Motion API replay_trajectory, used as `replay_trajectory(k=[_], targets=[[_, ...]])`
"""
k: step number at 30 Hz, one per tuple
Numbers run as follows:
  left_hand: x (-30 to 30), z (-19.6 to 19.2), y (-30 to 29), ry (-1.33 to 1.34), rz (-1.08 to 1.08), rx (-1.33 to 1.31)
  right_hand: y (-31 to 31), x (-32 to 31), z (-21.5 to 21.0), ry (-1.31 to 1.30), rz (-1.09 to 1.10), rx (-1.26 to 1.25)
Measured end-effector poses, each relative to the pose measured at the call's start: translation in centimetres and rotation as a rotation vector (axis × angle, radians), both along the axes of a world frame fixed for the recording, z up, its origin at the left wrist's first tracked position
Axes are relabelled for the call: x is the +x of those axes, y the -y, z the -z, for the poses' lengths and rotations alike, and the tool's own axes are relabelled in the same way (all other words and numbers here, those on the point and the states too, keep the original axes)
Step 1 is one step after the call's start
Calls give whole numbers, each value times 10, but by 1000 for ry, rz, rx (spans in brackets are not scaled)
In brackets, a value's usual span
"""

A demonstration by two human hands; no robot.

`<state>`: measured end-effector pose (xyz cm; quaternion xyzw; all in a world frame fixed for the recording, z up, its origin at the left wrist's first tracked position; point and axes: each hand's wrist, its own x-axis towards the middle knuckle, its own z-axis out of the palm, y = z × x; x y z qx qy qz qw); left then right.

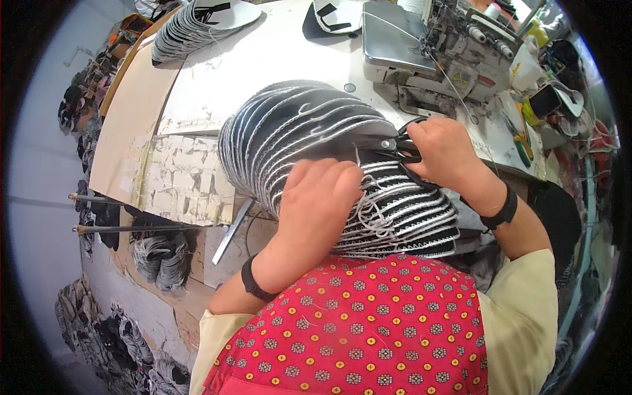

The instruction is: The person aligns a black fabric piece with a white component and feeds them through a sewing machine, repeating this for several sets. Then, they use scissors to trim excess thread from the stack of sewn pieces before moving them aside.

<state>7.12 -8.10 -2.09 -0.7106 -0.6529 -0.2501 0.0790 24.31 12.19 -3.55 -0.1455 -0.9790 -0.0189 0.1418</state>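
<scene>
Right now, your right hand (pixel 442 153) has its fingers curled around the black handles of the scissors (pixel 388 143), and the blades reach out leftward, over the fanned stack (pixel 289 125) of dark pieces with white stitched edges. Your left hand (pixel 322 194) sits lower and to the left, knuckles up, its fingers bunched and bent downward against the stack; what they pinch, if anything, is hidden from you here. The relation to watch is a small one: a short white thread end (pixel 357 155) stands up just above your left fingertips, near the blade tips and slightly below them. So the scissors, in your right hand, are the nearer tool, their long axis lying roughly crosswise to that upright end. How far the blades are parted, you can't tell at this size. The stack itself lies under and between both hands, bowing from the table (pixel 210 85) at upper left down toward your lap at lower right. A loose tangle of white thread (pixel 375 216) rests on it, just right of your left fingers.
</scene>
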Motion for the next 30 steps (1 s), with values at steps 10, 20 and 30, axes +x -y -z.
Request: replay_trajectory(k=[10,20,30], targets=[[6,-8,5,-126,-310,109,-18,27,-19,-128,-162,12],[-6,2,3,75,0,43,-10,0,0,35,-127,20],[-3,1,3,-13,-270,47,-21,-2,-25,-90,-72,86]])
